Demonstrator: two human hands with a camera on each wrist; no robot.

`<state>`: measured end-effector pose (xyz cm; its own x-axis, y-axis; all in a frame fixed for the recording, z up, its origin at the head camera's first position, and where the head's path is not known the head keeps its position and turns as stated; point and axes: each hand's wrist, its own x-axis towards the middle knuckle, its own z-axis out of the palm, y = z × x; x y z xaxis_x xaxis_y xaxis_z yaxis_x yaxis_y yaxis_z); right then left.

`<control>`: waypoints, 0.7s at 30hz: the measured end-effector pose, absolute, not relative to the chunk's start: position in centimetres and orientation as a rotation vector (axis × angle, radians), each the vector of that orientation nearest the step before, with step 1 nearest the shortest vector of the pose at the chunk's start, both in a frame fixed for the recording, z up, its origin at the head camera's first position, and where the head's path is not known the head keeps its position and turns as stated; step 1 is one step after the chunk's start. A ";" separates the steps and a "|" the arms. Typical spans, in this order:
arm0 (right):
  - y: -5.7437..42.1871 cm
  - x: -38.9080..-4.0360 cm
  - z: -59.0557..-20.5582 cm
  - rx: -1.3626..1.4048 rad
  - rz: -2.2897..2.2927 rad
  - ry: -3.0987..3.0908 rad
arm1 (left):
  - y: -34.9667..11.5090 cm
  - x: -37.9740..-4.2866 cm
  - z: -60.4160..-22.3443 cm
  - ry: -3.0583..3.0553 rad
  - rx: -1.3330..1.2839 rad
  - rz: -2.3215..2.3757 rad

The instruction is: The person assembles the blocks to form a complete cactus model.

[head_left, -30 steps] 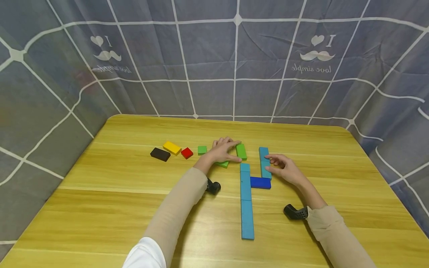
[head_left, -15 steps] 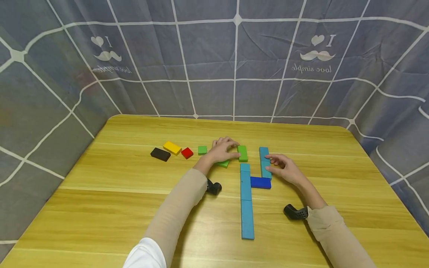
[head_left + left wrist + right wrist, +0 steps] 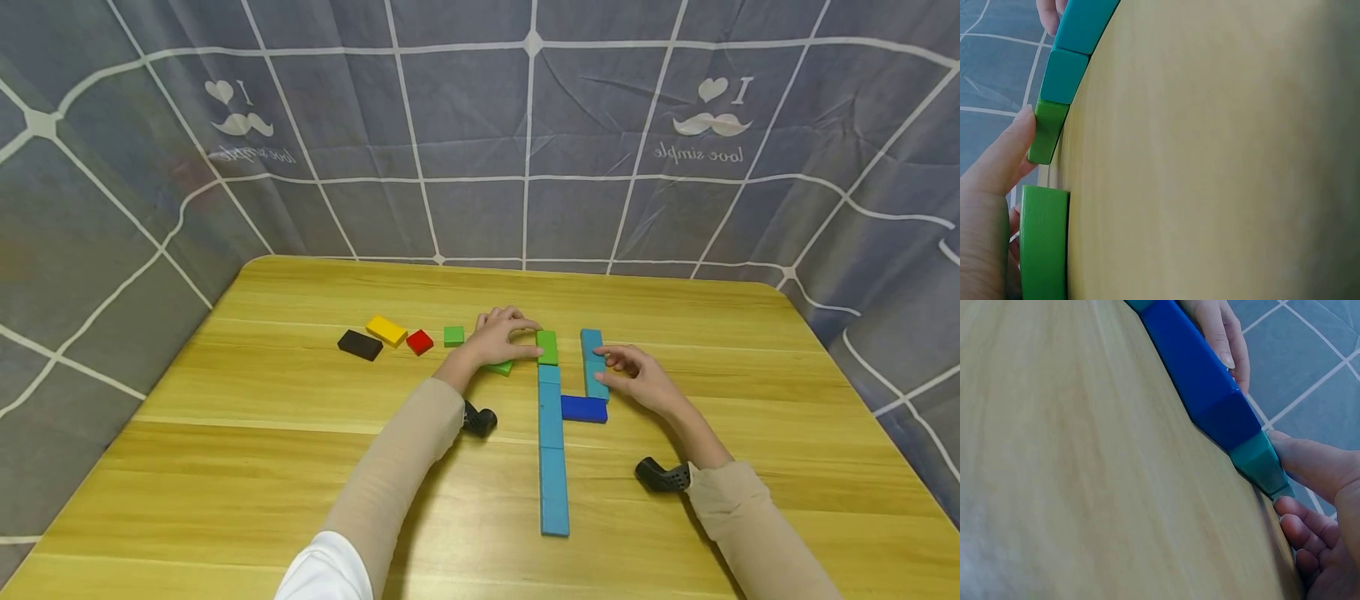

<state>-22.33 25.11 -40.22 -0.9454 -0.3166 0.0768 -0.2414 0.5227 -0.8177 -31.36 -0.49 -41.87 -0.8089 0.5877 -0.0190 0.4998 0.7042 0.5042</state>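
The left hand (image 3: 498, 337) holds a green block (image 3: 547, 347) with thumb and index finger, the thumb against its left side and the index at its far end. That block abuts a column of light blue blocks (image 3: 551, 450). The right hand (image 3: 641, 379) has thumb and index fingertips at the right side of two light blue blocks (image 3: 592, 343) lined up end to end; its other fingers curl loosely. A dark blue block (image 3: 583, 408) joins the column to the two blocks. Under the left hand lies another green block (image 3: 499, 367), partly hidden.
Left of the hands lie a small green block (image 3: 453, 336), a red block (image 3: 420, 342), a yellow block (image 3: 387, 331) and a black block (image 3: 360, 345). They rest on a wooden table (image 3: 300, 500). A grey curtain (image 3: 472, 125) hangs behind it.
The green block at the left hand has slid toward the person and slightly right, closing the gap to the light blue column. The right hand has stayed still.
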 end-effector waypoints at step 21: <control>25.2 -22.5 -40.4 -0.512 -1.424 2.663 | -0.5 -31.5 -42.1 2.740 0.901 0.715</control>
